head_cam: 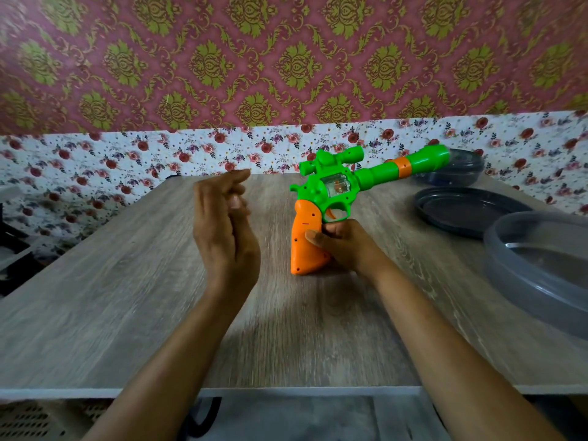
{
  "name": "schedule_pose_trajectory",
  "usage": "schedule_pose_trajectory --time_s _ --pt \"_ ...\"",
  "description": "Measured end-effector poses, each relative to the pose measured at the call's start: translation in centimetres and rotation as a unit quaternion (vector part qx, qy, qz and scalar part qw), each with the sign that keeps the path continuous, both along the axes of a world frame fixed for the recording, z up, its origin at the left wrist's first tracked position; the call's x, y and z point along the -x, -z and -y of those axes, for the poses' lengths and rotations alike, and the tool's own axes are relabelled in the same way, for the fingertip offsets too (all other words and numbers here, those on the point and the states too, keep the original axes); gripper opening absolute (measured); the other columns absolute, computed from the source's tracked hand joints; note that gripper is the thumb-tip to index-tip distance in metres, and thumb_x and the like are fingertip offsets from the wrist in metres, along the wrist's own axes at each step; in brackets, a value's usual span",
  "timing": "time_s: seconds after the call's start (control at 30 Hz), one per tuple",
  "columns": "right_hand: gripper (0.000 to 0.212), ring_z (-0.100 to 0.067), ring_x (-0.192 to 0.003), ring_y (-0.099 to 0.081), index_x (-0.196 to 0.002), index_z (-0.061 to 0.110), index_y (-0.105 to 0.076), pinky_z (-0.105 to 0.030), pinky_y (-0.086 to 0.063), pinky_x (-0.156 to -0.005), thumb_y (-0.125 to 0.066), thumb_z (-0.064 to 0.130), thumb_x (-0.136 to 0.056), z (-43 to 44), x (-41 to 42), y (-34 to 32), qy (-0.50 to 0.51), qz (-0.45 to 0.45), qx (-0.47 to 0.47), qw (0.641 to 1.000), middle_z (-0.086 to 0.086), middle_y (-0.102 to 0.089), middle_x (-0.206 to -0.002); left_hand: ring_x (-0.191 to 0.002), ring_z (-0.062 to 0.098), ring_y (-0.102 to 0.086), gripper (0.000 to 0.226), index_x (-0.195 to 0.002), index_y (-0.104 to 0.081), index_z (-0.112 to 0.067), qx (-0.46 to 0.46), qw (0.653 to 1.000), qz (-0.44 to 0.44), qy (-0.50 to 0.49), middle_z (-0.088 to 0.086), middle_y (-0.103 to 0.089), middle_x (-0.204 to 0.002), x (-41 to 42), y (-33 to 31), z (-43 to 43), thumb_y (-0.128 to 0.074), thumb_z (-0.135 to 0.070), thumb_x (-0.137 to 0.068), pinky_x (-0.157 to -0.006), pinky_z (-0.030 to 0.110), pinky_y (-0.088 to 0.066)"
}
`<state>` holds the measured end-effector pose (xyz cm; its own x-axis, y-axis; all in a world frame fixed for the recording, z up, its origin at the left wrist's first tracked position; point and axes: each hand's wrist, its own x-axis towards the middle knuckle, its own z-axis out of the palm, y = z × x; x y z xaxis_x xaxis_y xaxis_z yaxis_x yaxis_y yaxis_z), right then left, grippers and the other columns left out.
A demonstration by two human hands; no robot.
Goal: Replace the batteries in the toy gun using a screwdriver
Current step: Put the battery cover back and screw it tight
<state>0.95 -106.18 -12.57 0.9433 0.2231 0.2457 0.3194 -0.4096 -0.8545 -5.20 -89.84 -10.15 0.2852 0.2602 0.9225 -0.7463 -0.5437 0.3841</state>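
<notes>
A green toy gun (337,186) with an orange grip, an orange band on its barrel and a green scope on top stands upright on the wooden table (127,297). Its grip butt rests on the table and the barrel points up to the right. My right hand (343,246) is closed around the lower part of the orange grip, thumb on its side. My left hand (226,224) hovers left of the gun, blurred, fingers loosely apart and holding nothing. I see no screwdriver and no batteries.
A dark round lid (461,214) lies on the table to the right, with a dark round container (458,170) behind it near the barrel tip. A clear grey round container (541,268) sits at the right edge. Floral cloth and patterned wall stand behind.
</notes>
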Motion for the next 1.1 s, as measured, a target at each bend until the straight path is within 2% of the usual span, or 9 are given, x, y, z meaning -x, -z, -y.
schedule_pose_trajectory --time_s 0.1,0.2,0.27,0.33,0.6,0.77,0.93,1.03,1.1 --pt "0.039 -0.011 -0.058 -0.030 -0.053 0.015 -0.044 -0.029 -0.024 -0.057 -0.064 0.024 -0.085 -0.2 0.0 0.3 -0.011 -0.033 -0.029 0.999 -0.003 -0.031 -0.057 -0.064 0.006 -0.045 0.026 -0.118 -0.045 -0.014 -0.004 0.996 -0.058 -0.061 0.002 -0.048 -0.081 -0.4 0.2 -0.2 -0.041 -0.011 -0.092 -0.057 0.020 -0.033" --pt "0.030 -0.009 -0.062 -0.039 -0.060 0.008 -0.061 -0.027 -0.030 -0.059 -0.067 0.026 -0.083 -0.4 0.4 0.2 -0.017 -0.076 -0.059 0.995 0.000 -0.048 -0.060 -0.065 0.007 -0.045 0.031 -0.119 -0.053 -0.014 -0.049 0.982 -0.156 -0.095 -0.002 -0.053 -0.081 -0.8 0.4 -0.3 -0.053 -0.022 -0.090 -0.056 0.024 -0.033" --pt "0.026 -0.010 -0.082 -0.051 -0.086 0.000 -0.070 -0.031 -0.041 -0.075 -0.067 0.026 -0.082 -0.5 0.5 0.1 -0.037 -0.098 -0.065 0.992 -0.004 -0.063 -0.085 -0.069 0.007 -0.048 0.028 -0.116 -0.059 -0.019 -0.084 0.967 -0.212 -0.117 -0.002 -0.059 -0.085 -1.1 0.6 -0.4 -0.058 -0.030 -0.090 -0.055 0.023 -0.033" --pt "0.024 -0.013 -0.090 -0.056 -0.095 0.005 -0.071 -0.032 -0.044 -0.085 -0.067 0.024 -0.082 -0.6 0.9 -0.2 -0.058 -0.109 -0.067 0.990 -0.007 -0.066 -0.096 -0.072 0.009 -0.051 0.031 -0.116 -0.060 -0.021 -0.088 0.956 -0.251 -0.123 -0.003 -0.064 -0.089 -1.4 0.7 -0.6 -0.061 -0.035 -0.089 -0.052 0.021 -0.033" --pt "0.009 -0.012 -0.081 -0.055 -0.078 0.012 -0.070 -0.027 -0.041 -0.077 -0.070 0.022 -0.079 -0.9 1.4 -0.4 -0.099 -0.135 -0.052 0.985 -0.007 -0.066 -0.087 -0.101 0.020 -0.065 0.051 -0.126 -0.058 -0.031 -0.135 0.910 -0.379 -0.099 0.002 -0.070 -0.108 -2.1 1.3 -1.2 -0.063 -0.054 -0.081 -0.081 0.034 -0.053" --pt "0.017 -0.011 -0.064 -0.041 -0.071 0.006 -0.067 -0.024 -0.028 -0.058 -0.071 0.021 -0.079 -0.7 1.8 -0.5 -0.107 -0.121 -0.031 0.986 -0.008 -0.052 -0.070 -0.101 0.022 -0.065 0.046 -0.120 -0.064 -0.029 -0.135 0.892 -0.421 -0.091 0.005 -0.071 -0.109 -2.4 1.5 -1.4 -0.067 -0.049 -0.079 -0.078 0.030 -0.050" --pt "0.034 -0.015 -0.068 -0.038 -0.080 -0.010 -0.069 -0.026 -0.028 -0.063 -0.071 0.023 -0.078 -0.7 2.0 -0.6 -0.088 -0.114 -0.029 0.989 -0.008 -0.049 -0.069 -0.107 0.021 -0.061 0.043 -0.118 -0.065 -0.027 -0.098 0.885 -0.450 -0.074 0.004 -0.068 -0.116 -2.6 1.7 -1.5 -0.070 -0.044 -0.078 -0.074 0.023 -0.040" --pt "0.031 -0.004 -0.053 -0.031 -0.060 -0.001 -0.065 -0.021 -0.021 -0.051 -0.072 0.024 -0.078 -0.8 2.2 -0.6 -0.076 -0.102 -0.020 0.992 0.004 -0.038 -0.051 -0.109 0.021 -0.060 0.041 -0.115 -0.066 -0.027 -0.084 0.881 -0.460 -0.073 0.003 -0.067 -0.117 -2.6 1.9 -1.6 -0.071 -0.044 -0.078 -0.078 0.024 -0.042" --pt "0.046 -0.012 -0.058 -0.031 -0.067 -0.015 -0.061 -0.025 -0.021 -0.053 -0.073 0.028 -0.076 -0.9 2.1 -0.3 -0.070 -0.086 -0.020 0.994 -0.004 -0.037 -0.057 -0.110 0.022 -0.059 0.040 -0.114 -0.067 -0.027 -0.084 0.876 -0.470 -0.074 0.003 -0.066 -0.117 -2.6 1.9 -1.8 -0.070 -0.044 -0.078 -0.082 0.027 -0.045"
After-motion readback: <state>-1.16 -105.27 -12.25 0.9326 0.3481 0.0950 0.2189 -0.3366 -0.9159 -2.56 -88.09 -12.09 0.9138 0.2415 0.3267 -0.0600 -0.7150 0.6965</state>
